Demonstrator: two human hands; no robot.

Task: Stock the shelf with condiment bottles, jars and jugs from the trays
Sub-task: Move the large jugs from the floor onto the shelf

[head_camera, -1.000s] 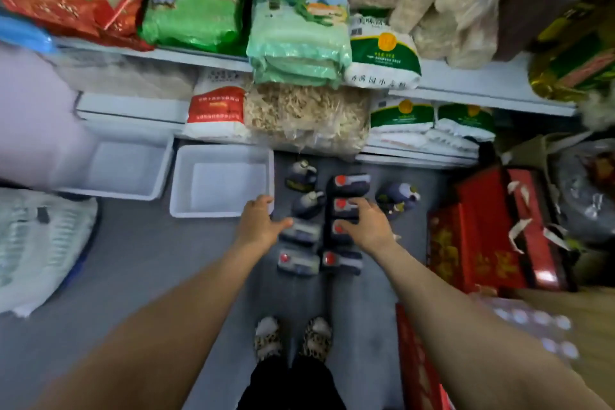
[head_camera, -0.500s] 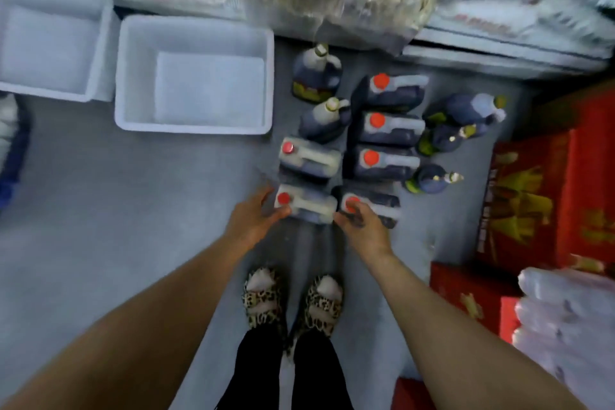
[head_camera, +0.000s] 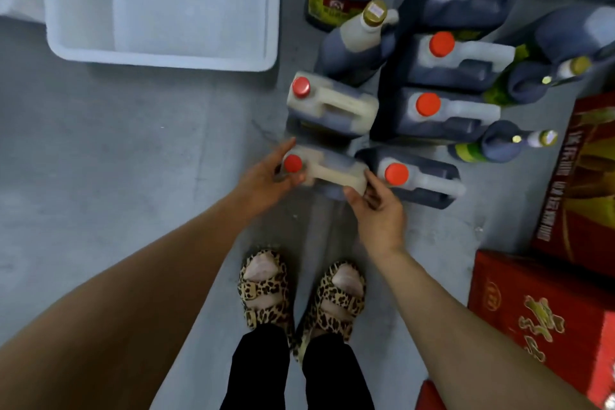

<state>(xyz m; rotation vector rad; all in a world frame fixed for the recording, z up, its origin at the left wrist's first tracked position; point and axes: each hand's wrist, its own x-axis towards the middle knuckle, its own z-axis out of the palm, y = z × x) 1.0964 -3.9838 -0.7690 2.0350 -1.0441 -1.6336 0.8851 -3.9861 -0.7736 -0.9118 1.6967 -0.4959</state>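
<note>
From the head view I looked straight down at a grey floor (head_camera: 116, 160) where dark condiment jugs stood in a cluster. My left hand (head_camera: 263, 180) held the nearest jug (head_camera: 327, 173) at its red-capped end, fingers (head_camera: 283, 148) curled over the far side of the neck and the thumb on the near side beside the cap. My right hand (head_camera: 377, 210) met the same jug at the other end of its pale handle, thumb and fingers pinching that end; the jug looked blurred, so I could not tell whether it was resting on the floor or just off it. Just beside it to the right stood another red-capped jug (head_camera: 419, 178), and beyond that a column of three more (head_camera: 449, 113), with a single pale-topped jug (head_camera: 329, 106) directly behind the one I held. Two gold-capped bottles (head_camera: 356, 43) stood further back, and more dark bottles (head_camera: 499, 143) lay on their sides on the right. An empty white tray (head_camera: 159, 56) sat on the floor at upper left, well apart from the jugs. Red cartons (head_camera: 545, 313) lined the right edge, and my leopard-print sandals (head_camera: 266, 289) stood just below my hands.
</note>
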